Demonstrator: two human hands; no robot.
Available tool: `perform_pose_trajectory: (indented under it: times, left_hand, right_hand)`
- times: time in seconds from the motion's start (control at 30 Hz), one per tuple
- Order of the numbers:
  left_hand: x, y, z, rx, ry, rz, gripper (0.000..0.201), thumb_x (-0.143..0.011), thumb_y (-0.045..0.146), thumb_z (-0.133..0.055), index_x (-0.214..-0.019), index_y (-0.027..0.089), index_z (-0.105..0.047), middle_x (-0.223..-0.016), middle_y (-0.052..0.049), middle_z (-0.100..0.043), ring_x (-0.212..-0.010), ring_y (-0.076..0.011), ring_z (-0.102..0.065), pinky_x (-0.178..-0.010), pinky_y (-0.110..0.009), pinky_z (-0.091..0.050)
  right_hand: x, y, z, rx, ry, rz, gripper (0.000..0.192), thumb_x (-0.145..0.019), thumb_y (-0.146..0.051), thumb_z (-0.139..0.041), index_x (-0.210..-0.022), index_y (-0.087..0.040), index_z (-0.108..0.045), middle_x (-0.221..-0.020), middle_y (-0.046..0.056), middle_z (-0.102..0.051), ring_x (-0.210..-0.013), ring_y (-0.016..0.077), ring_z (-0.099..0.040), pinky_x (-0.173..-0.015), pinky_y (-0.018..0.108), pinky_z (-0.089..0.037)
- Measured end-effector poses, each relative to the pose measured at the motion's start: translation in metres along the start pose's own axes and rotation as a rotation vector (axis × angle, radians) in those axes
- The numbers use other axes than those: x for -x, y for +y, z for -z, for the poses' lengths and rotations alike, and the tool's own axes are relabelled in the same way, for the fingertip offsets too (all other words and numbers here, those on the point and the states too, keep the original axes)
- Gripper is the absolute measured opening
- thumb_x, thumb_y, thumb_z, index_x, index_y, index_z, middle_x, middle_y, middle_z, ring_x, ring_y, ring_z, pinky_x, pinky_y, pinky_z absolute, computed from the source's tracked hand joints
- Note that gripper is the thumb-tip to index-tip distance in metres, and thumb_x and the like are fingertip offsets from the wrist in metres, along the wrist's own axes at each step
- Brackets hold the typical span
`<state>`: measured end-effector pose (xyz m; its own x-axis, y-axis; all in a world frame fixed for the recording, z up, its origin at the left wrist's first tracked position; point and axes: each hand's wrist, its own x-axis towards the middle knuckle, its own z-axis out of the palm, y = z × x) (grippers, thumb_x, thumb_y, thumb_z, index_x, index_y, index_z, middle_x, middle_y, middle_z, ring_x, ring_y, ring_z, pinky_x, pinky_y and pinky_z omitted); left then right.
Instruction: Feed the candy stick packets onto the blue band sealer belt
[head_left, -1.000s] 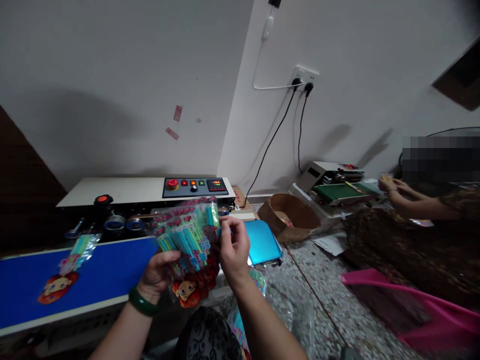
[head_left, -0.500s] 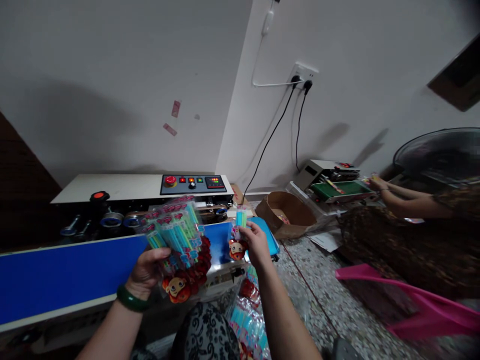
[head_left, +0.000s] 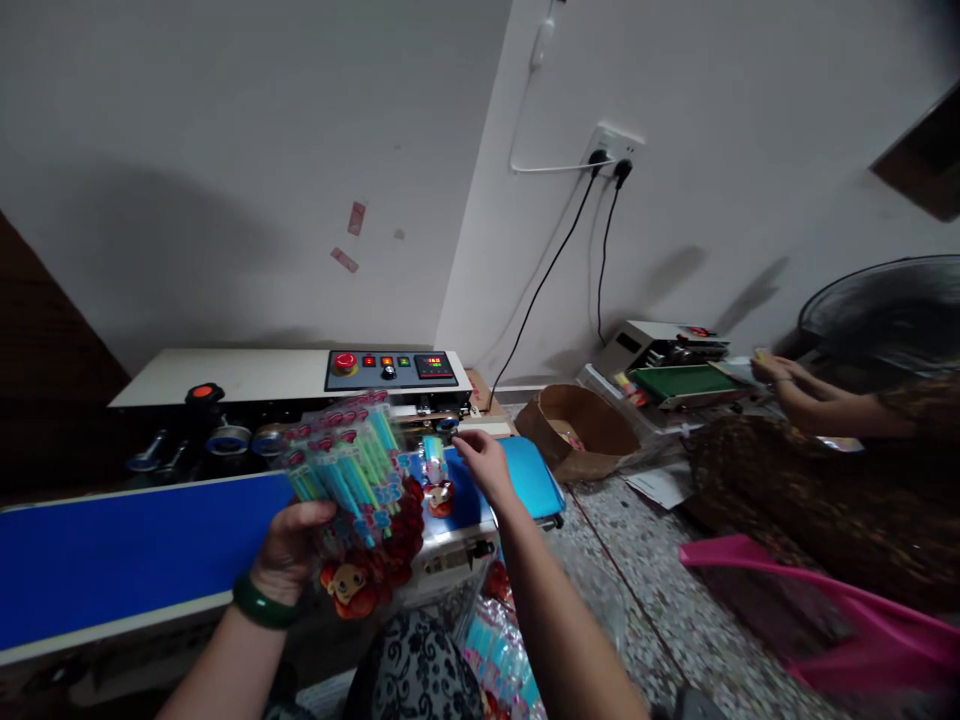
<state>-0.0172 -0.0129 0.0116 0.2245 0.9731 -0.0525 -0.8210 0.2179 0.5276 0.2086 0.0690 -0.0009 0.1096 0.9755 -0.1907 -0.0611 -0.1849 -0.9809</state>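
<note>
Grips a packet stack (head_left: 346, 480) in the curled left hand (head_left: 288, 546), before the blue belt (head_left: 142, 540). Holds the right hand (head_left: 484, 466) empty, with fingers partly spread, just beside a single packet (head_left: 438, 494) on the belt.

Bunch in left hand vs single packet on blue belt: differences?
The bunch is many overlapping packets; the single packet is one alone. The bunch is held up in the left hand; the single packet lies on the blue belt, near the right hand. Both: clear wrap, blue and green sticks, red-haired cartoon face.
</note>
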Motion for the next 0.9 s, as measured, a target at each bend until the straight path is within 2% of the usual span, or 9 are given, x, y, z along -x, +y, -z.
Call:
perform_pose_trajectory:
  times: [0.1,0.17,0.3,0.4,0.53,0.63,0.77,0.9]
  left_hand:
    - [0.000,-0.001,-0.003,-0.003,-0.060,0.062,0.045,-0.056,0.011,-0.060,-0.100,0.017,-0.064,-0.071,-0.002,-0.071,-0.065,-0.0256,-0.066,-0.064,-0.033,-0.055]
    - [0.001,-0.001,-0.005,-0.010,-0.073,0.096,0.041,-0.058,0.011,-0.058,-0.098,0.017,-0.064,-0.073,-0.001,-0.071,-0.070,-0.0261,-0.065,-0.064,-0.032,-0.054]
    - [0.002,-0.003,-0.009,-0.040,-0.080,0.114,0.039,-0.060,0.011,-0.054,-0.097,0.016,-0.064,-0.074,0.001,-0.071,-0.075,-0.0257,-0.065,-0.066,-0.031,-0.053]
    - [0.000,-0.005,-0.010,-0.042,-0.075,0.109,0.038,-0.061,0.010,-0.053,-0.097,0.017,-0.065,-0.075,0.001,-0.071,-0.075,-0.0249,-0.065,-0.067,-0.031,-0.053]
    - [-0.005,-0.009,-0.002,-0.047,-0.010,0.108,0.042,-0.057,0.010,-0.058,-0.099,0.016,-0.065,-0.073,-0.003,-0.071,-0.070,-0.0261,-0.065,-0.061,-0.032,-0.054]
    - [-0.007,-0.009,0.007,-0.056,0.072,0.086,0.043,-0.055,0.008,-0.061,-0.097,0.017,-0.066,-0.070,-0.005,-0.071,-0.066,-0.0265,-0.066,-0.061,-0.034,-0.055]
    - [-0.005,-0.004,0.011,-0.013,0.024,0.072,0.041,-0.054,0.009,-0.063,-0.093,0.020,-0.068,-0.073,-0.003,-0.071,-0.066,-0.0273,-0.066,-0.061,-0.036,-0.056]
    - [-0.003,0.000,0.012,0.009,-0.029,0.058,0.051,-0.057,0.008,-0.061,-0.105,0.025,-0.062,-0.073,-0.001,-0.071,-0.072,-0.0279,-0.065,-0.069,-0.040,-0.055]
  right_hand:
    - [0.035,-0.028,-0.019,-0.053,-0.268,0.136,0.023,-0.067,-0.033,-0.061,-0.083,-0.017,-0.059,-0.077,0.002,-0.064,-0.069,0.0142,-0.060,-0.059,0.025,-0.047]
    - [0.055,-0.044,-0.030,-0.052,-0.341,0.246,0.019,-0.069,-0.032,-0.060,-0.082,-0.018,-0.056,-0.081,0.003,-0.064,-0.073,0.0146,-0.059,-0.062,0.026,-0.047]
    - [0.070,-0.050,-0.044,0.077,-0.229,0.449,0.012,-0.071,-0.028,-0.060,-0.071,-0.018,-0.053,-0.079,0.002,-0.062,-0.075,0.0136,-0.057,-0.067,0.026,-0.046]
    - [0.068,-0.042,-0.048,0.056,-0.142,0.482,0.011,-0.076,-0.027,-0.053,-0.071,-0.018,-0.049,-0.083,0.002,-0.061,-0.080,0.0135,-0.057,-0.070,0.025,-0.044]
    - [0.064,-0.034,-0.043,-0.106,0.043,0.466,0.014,-0.078,-0.032,-0.051,-0.075,-0.020,-0.044,-0.067,-0.003,-0.053,-0.062,0.0096,-0.053,-0.056,0.020,-0.042]
    - [0.057,-0.032,-0.030,-0.280,0.155,0.402,0.017,-0.076,-0.036,-0.052,-0.080,-0.022,-0.043,-0.062,-0.006,-0.051,-0.053,0.0083,-0.051,-0.051,0.020,-0.041]
    - [0.037,-0.017,-0.004,-0.391,0.175,0.227,0.030,-0.066,-0.036,-0.061,-0.088,-0.022,-0.046,-0.067,-0.004,-0.058,-0.052,0.0106,-0.054,-0.053,0.024,-0.044]
    - [0.013,0.009,0.021,-0.258,0.175,0.015,0.030,-0.053,-0.029,-0.068,-0.076,-0.018,-0.052,-0.057,-0.003,-0.057,-0.048,0.0113,-0.052,-0.049,0.024,-0.043]
